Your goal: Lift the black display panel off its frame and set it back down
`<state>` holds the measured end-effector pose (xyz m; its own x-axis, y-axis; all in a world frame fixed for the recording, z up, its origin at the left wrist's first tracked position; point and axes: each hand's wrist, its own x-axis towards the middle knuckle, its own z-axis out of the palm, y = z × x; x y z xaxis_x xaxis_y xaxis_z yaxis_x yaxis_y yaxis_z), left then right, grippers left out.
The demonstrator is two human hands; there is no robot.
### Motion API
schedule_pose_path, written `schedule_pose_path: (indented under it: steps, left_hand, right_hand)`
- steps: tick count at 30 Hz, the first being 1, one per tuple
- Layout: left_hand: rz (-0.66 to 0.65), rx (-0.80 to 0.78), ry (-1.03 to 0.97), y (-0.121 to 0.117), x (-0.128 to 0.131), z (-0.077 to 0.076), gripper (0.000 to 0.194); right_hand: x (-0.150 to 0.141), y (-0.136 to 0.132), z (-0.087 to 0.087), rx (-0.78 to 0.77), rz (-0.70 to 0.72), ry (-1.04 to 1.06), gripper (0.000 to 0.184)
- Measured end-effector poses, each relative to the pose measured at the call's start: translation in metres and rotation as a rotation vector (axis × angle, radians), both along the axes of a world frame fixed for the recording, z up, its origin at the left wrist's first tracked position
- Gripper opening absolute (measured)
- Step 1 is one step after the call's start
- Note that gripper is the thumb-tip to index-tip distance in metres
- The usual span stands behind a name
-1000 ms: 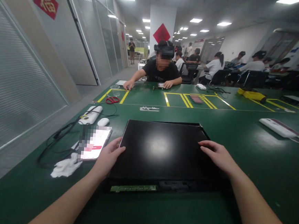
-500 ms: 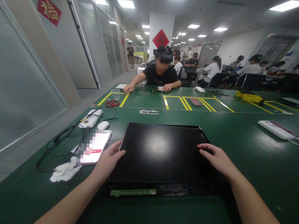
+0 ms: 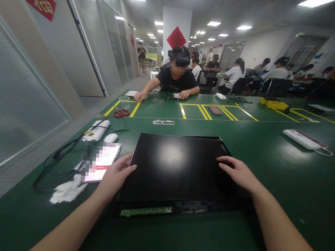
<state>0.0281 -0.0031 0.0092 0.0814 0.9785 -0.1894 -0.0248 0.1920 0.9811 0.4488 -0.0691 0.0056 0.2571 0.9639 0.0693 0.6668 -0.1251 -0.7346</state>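
Note:
A black, glossy display panel lies in front of me on the green table, reflecting a bright patch of light. Along its near edge runs a narrow green circuit board. Part of a black frame shows past the panel's far right corner. My left hand grips the panel's left edge, thumb on top and fingers at the side, partly hidden. At the right side, my right hand has its fingers stretched over the panel's edge, thumb apart from them; whether the fingertips touch the surface I cannot tell.
Left of the panel are a lit phone, a crumpled tissue, a white mouse, black cables and red-handled scissors. A white power bank lies at right. Across the green table sits a person wearing a headset.
The whole view has shifted slightly, so things appear a little further left and higher. Both hands keep nearly the same places on or beside the panel.

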Motion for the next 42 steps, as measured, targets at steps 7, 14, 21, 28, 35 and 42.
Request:
schedule_pose_path:
  steps: [7,14,21,28,35,42]
  left_hand:
    - [-0.002,0.020,0.045,0.000,0.000,-0.002,0.070]
    - [0.037,0.031,0.072,0.003,-0.003,-0.007,0.066]
    - [0.008,0.029,0.053,0.001,-0.001,-0.004,0.066]
    - [-0.017,0.026,0.068,0.001,0.002,-0.002,0.073]
    - [-0.011,0.017,0.048,0.000,0.001,0.001,0.066]
    - [-0.014,0.016,0.037,0.002,0.001,-0.003,0.061]
  right_hand:
    - [0.011,0.002,-0.003,0.051,-0.081,0.100,0.030]
    - [0.044,0.005,-0.007,0.049,-0.385,0.091,0.022]
    - [0.047,0.010,-0.018,-0.142,-0.327,-0.242,0.035]
    - [0.043,0.011,-0.021,-0.171,-0.241,-0.412,0.037]
    - [0.042,0.011,-0.021,-0.182,-0.231,-0.427,0.039]
    - [0.043,0.011,-0.022,-0.216,-0.208,-0.461,0.045]
